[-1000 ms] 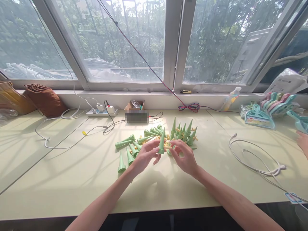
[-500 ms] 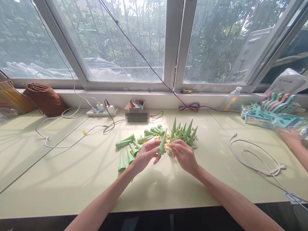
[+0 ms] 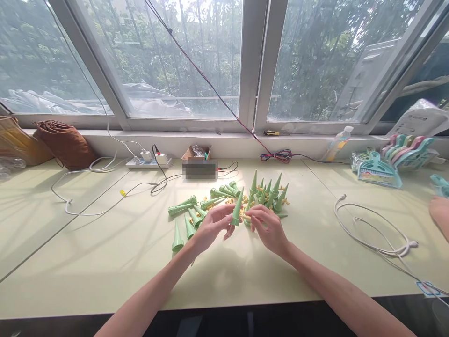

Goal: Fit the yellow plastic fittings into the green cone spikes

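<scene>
My left hand [image 3: 216, 222] grips a green plastic plant-watering spike [image 3: 237, 209] by its wide base, with the point up. In my right hand [image 3: 266, 223], thumb and fingers pinch a small yellow valve [image 3: 246, 217], its stem at the side of the spike's base; whether it sits in a hole I cannot tell. Left of my hands lie several green spikes [image 3: 177, 238] without visible valves. Behind my right hand, more spikes [image 3: 274, 189] stand or lean with yellow valves in their sides. Loose yellow valves [image 3: 229, 201] lie between the two groups, partly hidden by my hands.
A power strip [image 3: 149, 162], a small cardboard box [image 3: 187, 153] and a brown bag [image 3: 65, 145] are along the windowsill. A white cable [image 3: 368, 241] coils on the right. Further right are teal dustpan sets [image 3: 379, 171], a bottle [image 3: 338, 144] and another person's hand [image 3: 440, 213].
My hands, the spike and the valve stay almost still. At the right edge, the other person's hand has moved right, carrying a teal item away from the dustpan set.
</scene>
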The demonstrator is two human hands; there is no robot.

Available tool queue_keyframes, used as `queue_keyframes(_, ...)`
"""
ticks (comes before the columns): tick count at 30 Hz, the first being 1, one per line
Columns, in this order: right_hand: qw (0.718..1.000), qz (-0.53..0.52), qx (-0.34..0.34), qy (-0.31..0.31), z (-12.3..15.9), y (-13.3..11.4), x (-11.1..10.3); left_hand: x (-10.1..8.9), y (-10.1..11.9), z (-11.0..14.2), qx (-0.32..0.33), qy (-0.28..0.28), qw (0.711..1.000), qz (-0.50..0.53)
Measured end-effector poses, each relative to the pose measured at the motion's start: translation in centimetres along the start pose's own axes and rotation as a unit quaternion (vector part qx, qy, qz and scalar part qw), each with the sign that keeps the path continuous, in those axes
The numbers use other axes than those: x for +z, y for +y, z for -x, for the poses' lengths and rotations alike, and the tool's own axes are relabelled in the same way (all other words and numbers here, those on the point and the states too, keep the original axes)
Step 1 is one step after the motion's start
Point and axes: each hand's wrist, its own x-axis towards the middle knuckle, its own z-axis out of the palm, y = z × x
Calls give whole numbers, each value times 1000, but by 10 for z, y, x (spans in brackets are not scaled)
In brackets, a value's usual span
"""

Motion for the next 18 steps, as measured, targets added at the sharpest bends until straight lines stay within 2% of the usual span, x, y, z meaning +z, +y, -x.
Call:
queue_keyframes(7, 999, -25, 38, -16, 2, -1, 0, 0, -1, 1, 5, -4, 1000, -31)
queue_keyframes(18, 985, -120, 118, -22, 1, -2, 2, 0, -3, 1, 10, 8, 998, -61)
